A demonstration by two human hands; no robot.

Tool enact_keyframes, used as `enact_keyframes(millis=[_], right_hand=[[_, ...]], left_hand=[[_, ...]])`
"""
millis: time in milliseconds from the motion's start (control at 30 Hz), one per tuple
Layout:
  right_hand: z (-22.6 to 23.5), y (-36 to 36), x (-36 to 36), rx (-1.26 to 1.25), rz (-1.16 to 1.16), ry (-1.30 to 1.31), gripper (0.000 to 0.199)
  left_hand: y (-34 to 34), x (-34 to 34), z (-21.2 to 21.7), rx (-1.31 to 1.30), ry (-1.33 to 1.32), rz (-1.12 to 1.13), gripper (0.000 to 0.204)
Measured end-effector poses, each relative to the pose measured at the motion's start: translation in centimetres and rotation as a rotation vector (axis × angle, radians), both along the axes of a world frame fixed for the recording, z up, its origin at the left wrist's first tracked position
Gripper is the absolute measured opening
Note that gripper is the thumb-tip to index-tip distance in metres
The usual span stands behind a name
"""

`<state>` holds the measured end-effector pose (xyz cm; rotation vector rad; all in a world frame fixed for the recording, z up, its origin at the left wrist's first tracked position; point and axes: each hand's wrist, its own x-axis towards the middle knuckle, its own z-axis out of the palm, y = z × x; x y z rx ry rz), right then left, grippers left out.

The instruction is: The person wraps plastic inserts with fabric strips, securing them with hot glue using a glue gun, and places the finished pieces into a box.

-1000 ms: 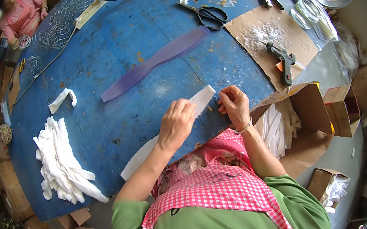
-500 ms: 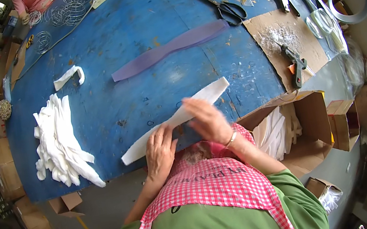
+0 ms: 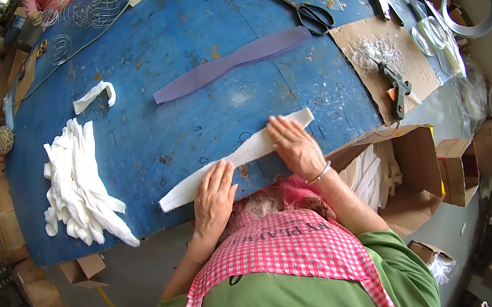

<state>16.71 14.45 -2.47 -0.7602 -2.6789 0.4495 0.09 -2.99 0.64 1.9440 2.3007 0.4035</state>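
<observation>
Left hand (image 3: pixel 214 198): fingers lying flat and spread, palm down, pressing on the near part of a white strip (image 3: pixel 240 156); nothing is being gripped.

Right hand (image 3: pixel 296 147): fingers likewise stretched out flat and slightly fanned, pressing down on the far part of the same strip; a thin bangle (image 3: pixel 321 173) is sitting on the wrist.

White strip: lying flat along the near edge of the blue table (image 3: pixel 177 54), running slantwise from the person's left to the upper right, with its right end showing just past the fingertips.

Purple strip (image 3: pixel 231 63): lying flat farther up the table, roughly parallel to the white one and well apart from both hands.

Pile of white strips (image 3: pixel 78 181): lying heaped at the left side of the table, away from the hands. A single curled white piece (image 3: pixel 94 95) is lying just beyond it.

Scissors (image 3: pixel 310 11): lying near the far right of the table, beyond the purple strip.

Cardboard sheet (image 3: pixel 380 59): lying at the table's right edge, with a glue gun (image 3: pixel 398 89) resting on it.

Open cardboard box (image 3: pixel 406 178): standing below the table's right corner, beside the right forearm.
</observation>
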Motion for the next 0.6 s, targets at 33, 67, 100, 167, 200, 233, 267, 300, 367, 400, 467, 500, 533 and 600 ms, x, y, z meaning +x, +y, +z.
enact_keyframes(millis=[33,67,100,167,200,233,267,300,367,400,467,500,533,600], right_hand=[[-0.3,0.7,0.5,0.014,-0.032,0.009,0.043],[-0.2,1.5,1.1,0.023,-0.074,-0.006,0.044],[-0.5,2.2,1.8,0.058,-0.129,-0.026,0.044],[-0.5,3.5,3.3,0.129,-0.24,-0.019,0.04],[-0.5,4.0,4.7,0.221,-0.332,-0.002,0.036],[-0.2,4.5,5.9,0.307,-0.421,0.025,0.031],[0.6,4.5,7.5,0.328,-0.446,0.157,0.027],[2.1,3.8,8.8,0.353,-0.468,0.277,0.022],[3.6,1.2,10.2,0.156,-0.517,0.3,0.019],[4.2,0.5,10.6,-0.037,-0.567,0.335,0.015],[4.7,-0.5,9.9,0.135,-0.464,0.31,0.017],[4.8,-1.1,9.4,0.069,-0.489,0.265,0.017],[4.6,-1.4,9.0,-0.062,-0.526,0.24,0.028],[3.6,-0.8,9.0,0.014,-0.622,0.14,0.037]], left_hand=[[-0.1,0.0,-0.1,0.004,0.0,0.002,0.047],[-0.2,-0.1,-0.1,0.005,0.001,0.006,0.047],[-0.2,-0.1,-0.2,0.012,-0.002,-0.001,0.047],[-0.2,-0.1,-0.3,0.021,-0.007,-0.007,0.047],[-0.2,-0.2,-0.5,0.02,-0.013,-0.015,0.047],[-0.1,-0.2,-0.4,0.015,-0.009,-0.018,0.048],[0.1,-0.3,-0.2,0.014,-0.003,-0.018,0.048],[0.4,-0.2,-0.1,0.024,0.0,-0.033,0.048],[1.1,0.1,-0.4,0.029,-0.007,-0.057,0.048],[2.0,0.4,-0.4,0.05,-0.032,-0.114,0.049],[4.0,1.4,-0.6,0.076,-0.064,-0.22,0.05],[4.9,2.1,-0.7,0.076,-0.057,-0.276,0.051],[5.8,2.8,-0.8,0.091,-0.073,-0.322,0.051],[7.0,3.9,-1.0,0.105,-0.088,-0.372,0.051]])
